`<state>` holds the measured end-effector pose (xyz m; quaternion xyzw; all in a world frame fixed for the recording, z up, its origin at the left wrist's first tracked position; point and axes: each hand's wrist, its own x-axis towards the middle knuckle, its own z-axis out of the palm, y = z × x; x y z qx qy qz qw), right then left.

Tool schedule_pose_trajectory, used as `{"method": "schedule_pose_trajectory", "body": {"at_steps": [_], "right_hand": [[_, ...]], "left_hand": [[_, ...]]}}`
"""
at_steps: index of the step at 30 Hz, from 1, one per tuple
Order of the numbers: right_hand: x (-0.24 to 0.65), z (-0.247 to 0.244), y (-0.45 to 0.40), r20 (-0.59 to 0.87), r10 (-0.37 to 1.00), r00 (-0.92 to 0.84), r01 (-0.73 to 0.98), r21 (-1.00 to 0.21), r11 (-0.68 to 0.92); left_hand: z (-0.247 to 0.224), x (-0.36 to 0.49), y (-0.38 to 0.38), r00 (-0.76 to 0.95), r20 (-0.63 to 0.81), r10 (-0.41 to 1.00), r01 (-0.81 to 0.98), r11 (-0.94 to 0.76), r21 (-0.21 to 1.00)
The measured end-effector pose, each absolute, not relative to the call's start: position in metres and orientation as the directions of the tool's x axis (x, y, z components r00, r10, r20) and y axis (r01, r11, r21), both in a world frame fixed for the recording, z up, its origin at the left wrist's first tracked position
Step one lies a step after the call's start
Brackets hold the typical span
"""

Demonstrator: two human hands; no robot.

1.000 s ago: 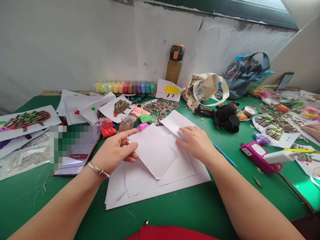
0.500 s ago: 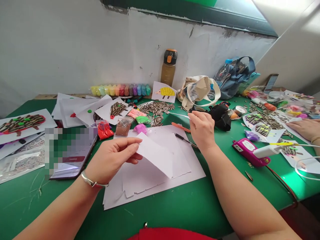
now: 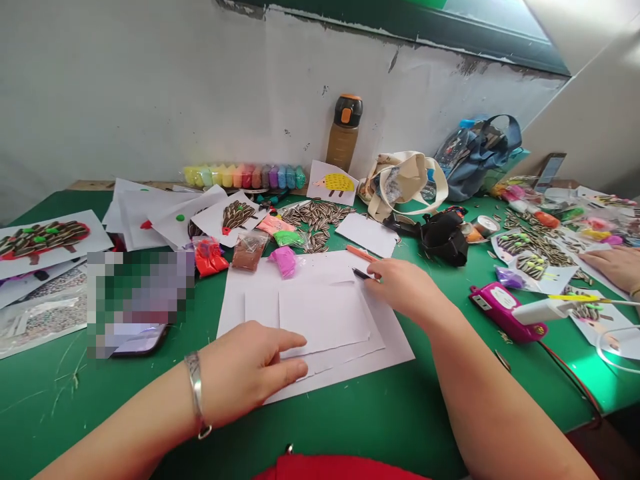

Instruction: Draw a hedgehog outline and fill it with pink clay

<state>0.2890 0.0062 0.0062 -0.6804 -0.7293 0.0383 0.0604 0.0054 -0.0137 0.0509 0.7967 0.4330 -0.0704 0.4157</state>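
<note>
My right hand [image 3: 403, 287] is over the black pen [image 3: 361, 273], fingers curled round it; the pen's tip end shows past them and the rest is hidden. Beside it lies an orange pen [image 3: 361, 253]. My left hand [image 3: 255, 363] is open, palm down, its thumb and index finger stretched over the lower left edge of a small white sheet [image 3: 320, 317]. That sheet rests on other torn-edged pieces and larger white paper [image 3: 395, 343]. Another small white card [image 3: 367, 233] lies farther back, beside the sunflower seeds [image 3: 317, 217].
Bags of red [image 3: 210, 257], brown [image 3: 249, 251] and purple clay [image 3: 285, 261] lie behind the paper. Seed-covered hedgehog pictures [image 3: 43, 237] are at left, near a phone [image 3: 140, 337]. A bottle [image 3: 344, 133], a cloth bag [image 3: 400, 183] and a magenta power strip [image 3: 500, 310] stand around. Another person's hand [image 3: 613, 260] is at right.
The white card from my right hand now lies by the seeds, and that hand has come down to the black pen. My left hand has let go of its sheet, which lies on the pile.
</note>
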Motion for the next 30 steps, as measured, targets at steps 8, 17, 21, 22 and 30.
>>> {"method": "schedule_pose_trajectory", "body": {"at_steps": [8,17,21,22,30], "right_hand": [[0.290,-0.001,0.006,0.058,0.997,0.043,0.991,-0.126,-0.035],[0.253,0.013,0.000,-0.003,1.000,0.019,0.026,-1.000,-0.003],[0.232,-0.001,0.000,0.008,0.996,-0.090,-0.152,-0.988,-0.006],[0.228,-0.005,0.000,0.011,0.996,-0.093,-0.147,-0.989,-0.003],[0.227,-0.024,0.006,0.346,0.932,0.103,0.418,-0.866,0.275]], "left_hand": [[0.023,0.009,-0.015,0.815,-0.058,0.577,0.573,-0.785,0.237],[0.008,0.025,-0.023,0.793,-0.102,0.601,0.610,-0.783,0.121],[0.009,0.027,-0.024,0.778,-0.095,0.621,0.628,-0.766,0.139],[0.009,0.027,-0.023,0.779,-0.096,0.620,0.627,-0.765,0.147],[0.007,0.019,-0.019,0.733,-0.067,0.677,0.680,-0.724,0.117]]}}
